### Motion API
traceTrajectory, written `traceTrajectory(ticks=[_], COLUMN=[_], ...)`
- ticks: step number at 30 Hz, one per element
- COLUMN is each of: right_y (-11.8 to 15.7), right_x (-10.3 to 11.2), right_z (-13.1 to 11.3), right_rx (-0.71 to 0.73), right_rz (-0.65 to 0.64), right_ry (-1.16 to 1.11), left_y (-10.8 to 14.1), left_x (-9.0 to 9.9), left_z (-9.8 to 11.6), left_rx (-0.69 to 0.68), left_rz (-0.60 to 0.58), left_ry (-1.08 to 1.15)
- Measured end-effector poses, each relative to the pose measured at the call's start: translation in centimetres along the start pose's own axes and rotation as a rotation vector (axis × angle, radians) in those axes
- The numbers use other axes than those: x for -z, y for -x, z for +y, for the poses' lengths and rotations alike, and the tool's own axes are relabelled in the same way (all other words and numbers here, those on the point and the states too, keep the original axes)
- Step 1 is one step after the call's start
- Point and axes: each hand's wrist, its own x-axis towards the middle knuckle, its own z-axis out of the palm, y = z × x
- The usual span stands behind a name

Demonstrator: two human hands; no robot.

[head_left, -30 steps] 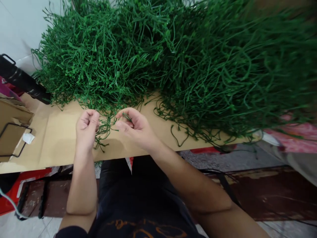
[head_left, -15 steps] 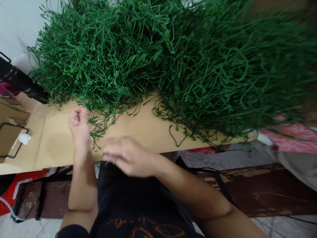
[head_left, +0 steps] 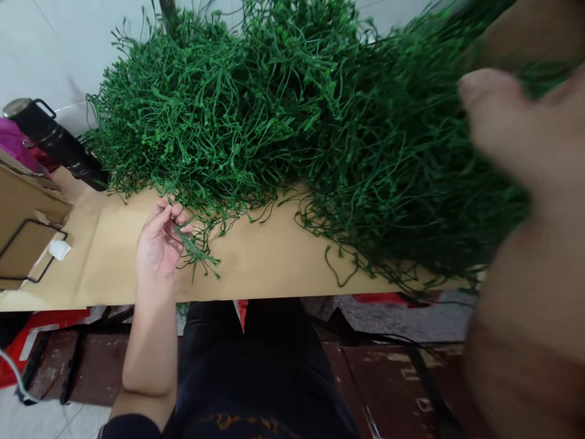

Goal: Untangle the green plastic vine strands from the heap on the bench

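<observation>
Fingers (head_left: 176,214) of the left hand (head_left: 158,241) curl loosely around a small bunch of green plastic stems (head_left: 194,247), pinching it between thumb and fingertips just above the cardboard sheet (head_left: 265,265). The bunch fans out to the right of the hand, its tips lying on the cardboard, just short of the fringe of the big heap of green stems (head_left: 292,128) that covers the far half of the surface and spills toward the right. A few loose strands (head_left: 340,268) trail from the heap across the bare cardboard. The right hand (head_left: 525,134) is raised close to the camera at the right edge, blurred, in front of the heap; some green shows by its thumb, but whether it grips anything cannot be told. At far left, a black flask (head_left: 55,143) with a handle lies beside the heap, and a cardboard box (head_left: 22,207) with a black wire frame (head_left: 27,250) sits at the edge. Below the cardboard, the person's dark clothing (head_left: 256,366) fills the lap.
</observation>
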Motion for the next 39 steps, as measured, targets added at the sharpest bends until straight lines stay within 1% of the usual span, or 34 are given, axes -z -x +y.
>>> traceTrajectory(ticks=[1,2,3,4,5,7,8,10,12,15,17,19,21,25,27,29,31,36,39], right_y=[0.5,1.1,1.6,2.1,2.4,2.7,2.7,2.7,2.7,2.7,2.8,2.8,2.8,3.0,3.1,3.2,3.3,3.0,2.9], right_x=[-1.4,-3.4,-5.6,-8.1,-10.5,-14.5,-16.0,-17.6,-17.9,-17.5,-17.3,-17.4,-17.6,-18.0,-17.9,-17.7,-17.4,-16.5,-16.2], right_z=[-1.0,-2.3,-3.6,-4.8,-5.9,-7.5,-8.0,-8.3,-8.1,-7.3,-6.8,-6.5,-6.4,-6.8,-7.0,-7.0,-6.9,-6.6,-6.4], right_rx=[-0.013,-0.017,0.003,0.070,0.089,0.043,-0.003,-0.104,-0.180,-0.267,-0.351,-0.432,-0.475,-0.490,-0.479,-0.461,-0.433,-0.285,-0.272], right_rz=[0.032,0.041,0.024,-0.030,-0.103,-0.144,-0.155,-0.161,-0.167,-0.135,-0.103,-0.090,-0.096,-0.162,-0.190,-0.191,-0.189,-0.190,-0.229], right_ry=[0.076,0.152,0.185,0.139,0.044,-0.149,-0.240,-0.366,-0.428,-0.560,-0.699,-0.808,-0.846,-0.797,-0.756,-0.685,-0.611,-0.488,-0.490], left_y=[-0.1,-0.2,-0.2,-0.2,-0.2,-0.1,0.0,0.0,0.0,0.2,0.5,0.7,0.7,0.3,0.3,0.5,0.7,0.8,0.7], left_x=[-0.2,-0.5,-0.9,-1.2,-1.5,-1.8,-1.8,-1.4,-0.8,0.0,0.3,0.5,0.6,1.0,1.0,0.9,0.8,0.5,0.3], left_z=[-0.2,-0.3,-0.5,-0.7,-0.8,-1.1,-1.3,-1.6,-1.9,-2.6,-3.2,-3.8,-4.2,-4.2,-4.0,-4.0,-4.0,-3.9,-3.7], left_rx=[0.008,0.015,0.021,0.023,0.018,-0.023,-0.054,-0.111,-0.131,-0.095,-0.077,-0.094,-0.177,-0.484,-0.595,-0.645,-0.623,-0.459,-0.407], left_rz=[-0.007,-0.015,-0.021,-0.024,-0.024,-0.012,-0.005,0.000,-0.006,-0.026,-0.057,-0.104,-0.128,-0.088,-0.079,-0.062,-0.048,-0.098,-0.132], left_ry=[-0.009,-0.032,-0.066,-0.109,-0.156,-0.241,-0.274,-0.317,-0.344,-0.401,-0.497,-0.638,-0.797,-1.077,-1.127,-1.120,-1.091,-0.949,-0.914])
